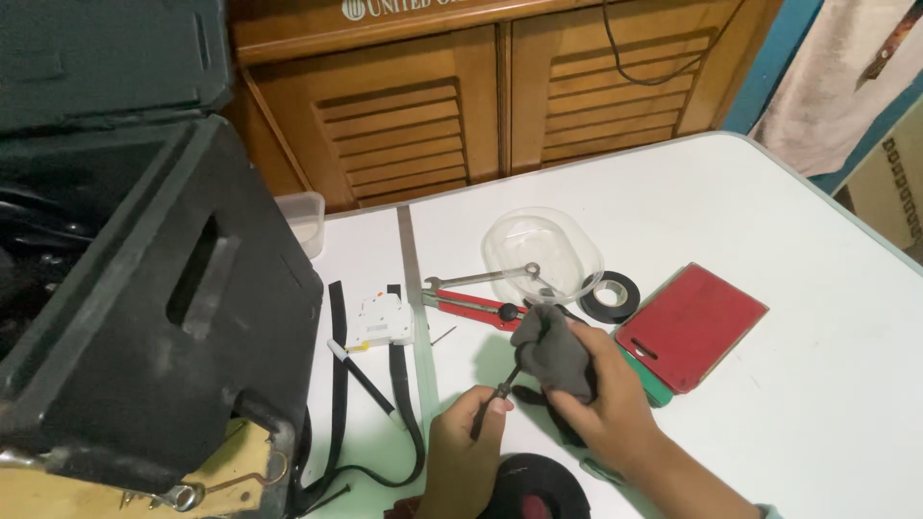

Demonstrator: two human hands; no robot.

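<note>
My left hand [463,452] pinches the lower end of a thin dark tool [493,402], a screwdriver by its look, low in the middle of the white table [769,221]. My right hand [601,389] grips a dark grey cloth [555,352] wrapped around the upper part of that tool. Both hands are close together above the table. The tool's upper end is hidden inside the cloth.
A big black speaker box [163,298] lies tilted at the left. On the table are a white circuit breaker [380,322], black straps [338,384], a clear plastic bowl [541,252], a wrench [481,279], a red-handled cutter [471,306], black tape roll [611,296], a red case [692,325] and a dark round object [534,488]. Wooden cabinet [433,106] behind.
</note>
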